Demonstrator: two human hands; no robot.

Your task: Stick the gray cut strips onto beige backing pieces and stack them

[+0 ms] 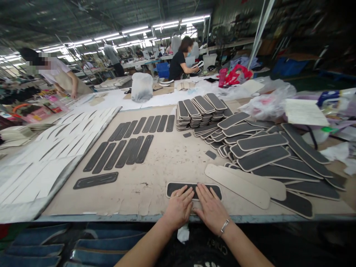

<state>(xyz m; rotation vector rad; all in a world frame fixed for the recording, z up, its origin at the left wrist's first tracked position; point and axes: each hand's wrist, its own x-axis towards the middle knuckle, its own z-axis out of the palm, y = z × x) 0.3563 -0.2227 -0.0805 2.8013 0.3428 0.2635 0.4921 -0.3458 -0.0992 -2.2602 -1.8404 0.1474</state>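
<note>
A long beige piece with rounded corners and a dark grey panel [172, 189] on it lies flat near the front edge of the table. My left hand [179, 204] rests on its middle, fingers stretched out. Beside it my right hand [210, 204] lies flat on the same piece, fingers extended, a bracelet on the wrist. Two plain beige strips [239, 185] lie just to the right. Dark strips [129, 150] with shiny-looking surfaces are laid out in two rows on the left, and a single dark strip [96, 180] lies nearer the front.
A large loose pile of dark-and-beige pieces [263, 142] covers the right side, with neat stacks [191, 113] behind it. White cut sheets [63, 144] lie at left. Plastic bags [269, 98] and a white bundle [141, 87] stand at the back. Other people work beyond the table.
</note>
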